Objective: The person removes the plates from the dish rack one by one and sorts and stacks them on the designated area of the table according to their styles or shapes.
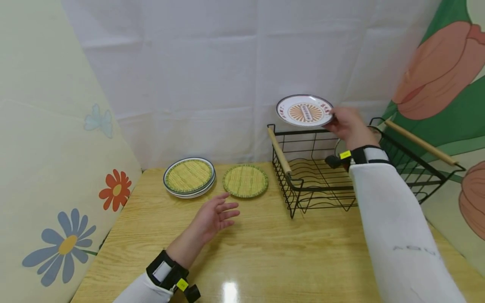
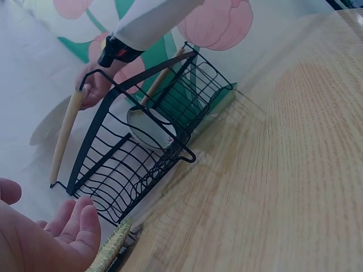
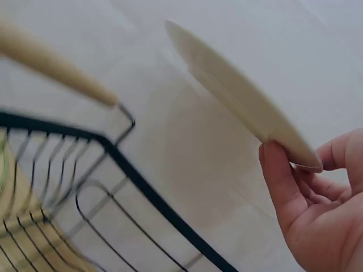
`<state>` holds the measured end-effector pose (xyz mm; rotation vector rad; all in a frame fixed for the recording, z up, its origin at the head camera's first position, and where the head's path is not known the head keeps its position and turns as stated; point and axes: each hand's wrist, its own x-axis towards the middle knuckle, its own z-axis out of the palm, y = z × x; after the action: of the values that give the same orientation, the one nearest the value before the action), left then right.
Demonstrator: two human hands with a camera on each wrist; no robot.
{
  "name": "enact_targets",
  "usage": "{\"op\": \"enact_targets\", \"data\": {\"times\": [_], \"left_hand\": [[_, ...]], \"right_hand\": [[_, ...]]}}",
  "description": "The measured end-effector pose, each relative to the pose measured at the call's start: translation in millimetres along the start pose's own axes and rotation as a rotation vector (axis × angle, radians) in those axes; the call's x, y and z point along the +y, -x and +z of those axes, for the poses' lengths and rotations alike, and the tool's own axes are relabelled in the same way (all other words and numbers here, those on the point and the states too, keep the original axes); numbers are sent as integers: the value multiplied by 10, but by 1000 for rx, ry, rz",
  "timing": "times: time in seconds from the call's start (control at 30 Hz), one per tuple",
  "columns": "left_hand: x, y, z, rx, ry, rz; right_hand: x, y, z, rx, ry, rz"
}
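My right hand (image 1: pixel 349 125) pinches the right rim of a white plate (image 1: pixel 305 111) with a sunburst print, holding it above the back of a black wire dish rack (image 1: pixel 322 181). In the right wrist view the plate (image 3: pixel 244 96) appears nearly edge-on, thumb on one face and fingers behind. My left hand (image 1: pixel 215 215) hovers over the table, fingers loosely extended, holding nothing. Just beyond it lies a round green-edged woven mat (image 1: pixel 245 181). To its left, a similar mat (image 1: pixel 189 175) tops a small stack of plates (image 1: pixel 193 194).
Another plate (image 2: pixel 151 129) stands inside the rack. The rack has wooden handles (image 1: pixel 279 150) at both ends. A white cloth (image 1: pixel 201 75) hangs behind the wooden table (image 1: pixel 265 261), and flower-printed panels (image 1: pixel 49 160) flank it.
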<state>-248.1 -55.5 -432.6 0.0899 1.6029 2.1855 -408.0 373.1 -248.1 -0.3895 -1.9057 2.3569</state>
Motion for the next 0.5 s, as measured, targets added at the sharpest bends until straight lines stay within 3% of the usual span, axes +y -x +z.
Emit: {"op": "enact_targets", "data": {"times": [0.23, 0.5], "left_hand": [[35, -21, 12, 24, 8, 19], [81, -15, -23, 63, 1, 11]], "right_hand": [[36, 137, 11, -55, -182, 87], [156, 373, 204, -152, -208, 31]]}}
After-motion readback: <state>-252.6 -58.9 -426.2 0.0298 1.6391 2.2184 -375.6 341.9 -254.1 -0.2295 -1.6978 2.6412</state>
